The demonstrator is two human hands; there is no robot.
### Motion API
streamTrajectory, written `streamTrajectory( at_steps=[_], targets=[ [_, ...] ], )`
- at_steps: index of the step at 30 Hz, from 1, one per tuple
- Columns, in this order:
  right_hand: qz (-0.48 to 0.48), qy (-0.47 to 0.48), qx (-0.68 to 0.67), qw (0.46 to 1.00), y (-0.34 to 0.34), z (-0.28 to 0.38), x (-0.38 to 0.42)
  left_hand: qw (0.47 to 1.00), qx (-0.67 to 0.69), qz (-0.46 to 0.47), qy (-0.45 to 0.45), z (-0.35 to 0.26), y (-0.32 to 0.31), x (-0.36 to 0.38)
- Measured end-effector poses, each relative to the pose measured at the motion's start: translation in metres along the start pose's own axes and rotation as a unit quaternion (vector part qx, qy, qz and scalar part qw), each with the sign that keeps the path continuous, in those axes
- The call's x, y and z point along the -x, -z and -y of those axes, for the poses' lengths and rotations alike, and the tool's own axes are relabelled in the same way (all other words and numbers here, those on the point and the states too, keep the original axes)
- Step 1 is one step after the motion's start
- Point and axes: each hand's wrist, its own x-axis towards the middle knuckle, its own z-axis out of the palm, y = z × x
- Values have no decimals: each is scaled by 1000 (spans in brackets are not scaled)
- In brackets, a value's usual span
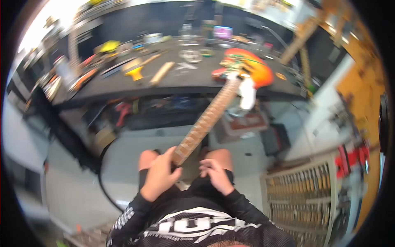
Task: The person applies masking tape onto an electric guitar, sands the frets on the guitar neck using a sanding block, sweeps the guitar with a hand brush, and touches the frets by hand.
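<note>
An electric guitar (207, 119) slants across the view, its orange body on the workbench and its fretted neck reaching down toward my lap. My left hand (161, 173) is closed around the headstock end of the neck, which hides the headstock. Just right of that end, my right hand (214, 173) hovers apart from the neck above my lap. Its fingers are loosely bent and spread, with nothing visible in them. A white object (247, 92), blurred, perhaps a cloth, lies by the joint of neck and body.
On the dark workbench (177, 84) lie a yellow-handled tool (134, 74), a wooden block (162, 73) and several blurred tools. A black padded strap-like shape (61, 127) stands at left. A rack of wooden-handled tools (300, 185) is at lower right, and a bin (240, 123) sits beneath the bench.
</note>
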Motion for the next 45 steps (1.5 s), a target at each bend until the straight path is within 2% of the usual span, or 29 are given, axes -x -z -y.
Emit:
streamTrajectory(
  at_steps=[2,3,7,11,12,15,18,22,25,28,35,45],
  targets=[
    [-29,-32,-7,999,11,-3,6,1000,-3,1,26,-1,-5,1],
    [-45,-67,-13,997,7,-4,17,1000,-12,-16,-4,4,-6,11],
    [-58,-61,-79,993,23,-15,23,999,-41,2,8,10,-8,7],
    [-83,5,65,994,32,-26,33,999,-43,-2,34,0,-9,2],
    [-85,10,55,995,32,-21,36,999,-41,-5,31,0,-10,1],
    [-58,-82,112,989,39,-4,47,999,-41,-6,28,0,-12,0],
    [-56,-74,119,989,44,-16,56,998,-48,5,32,-1,-11,-2],
    [-74,-7,228,971,35,-23,60,998,-52,2,29,0,-11,-2],
    [-72,81,310,945,32,-25,56,998,-48,-8,35,-1,-11,0],
    [-72,58,296,951,33,-21,55,997,-59,-41,20,0,-15,0],
    [-84,102,316,939,33,-29,52,995,-68,-68,-8,4,-16,-1],
    [-84,101,322,938,32,-24,50,998,-58,-32,14,2,-10,-3]
  ],
)
